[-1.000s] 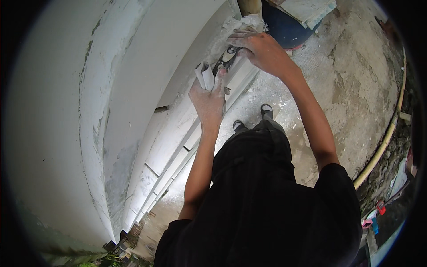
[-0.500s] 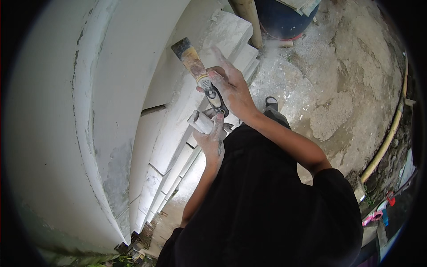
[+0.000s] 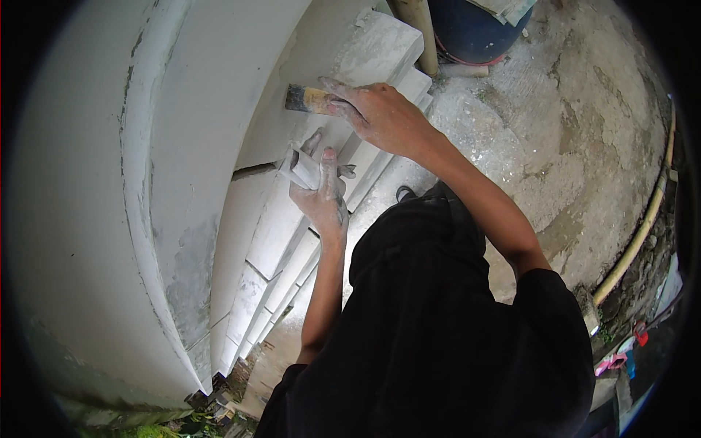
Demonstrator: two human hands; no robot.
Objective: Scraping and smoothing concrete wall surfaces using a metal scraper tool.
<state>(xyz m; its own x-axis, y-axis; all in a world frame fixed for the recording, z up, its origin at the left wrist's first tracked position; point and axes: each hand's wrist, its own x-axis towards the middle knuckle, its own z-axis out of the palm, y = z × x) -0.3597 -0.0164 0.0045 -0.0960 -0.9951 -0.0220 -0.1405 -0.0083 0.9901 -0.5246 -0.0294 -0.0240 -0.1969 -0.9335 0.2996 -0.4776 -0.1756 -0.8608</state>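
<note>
My right hand (image 3: 383, 117) is closed around a putty knife (image 3: 310, 100) with a worn yellowish blade and a dark, straight end pointing left toward the wall. The fingers and palm cover its handle. Lower down and nearer to me, my left hand (image 3: 321, 201) grips a pale, dusty, flat-sided piece (image 3: 303, 169) whose exact kind I cannot make out. A small grey end sticks out beside that thumb. White dust coats the fingers of both hands. The two hands are apart, over a stepped white ledge (image 3: 380, 47).
A pale wall (image 3: 190, 146) curves along the left. Beyond the ledge stand a dark blue tub (image 3: 467, 33) and a yellowish post (image 3: 415, 33). White specks lie on the rough concrete floor (image 3: 540, 168). A long yellowish pipe (image 3: 642, 241) runs along the right side.
My hands have moved apart. The putty knife has swung from slanting upward to nearly level, its handle leaving the left hand's side. My left hand has moved up and left with the pale piece.
</note>
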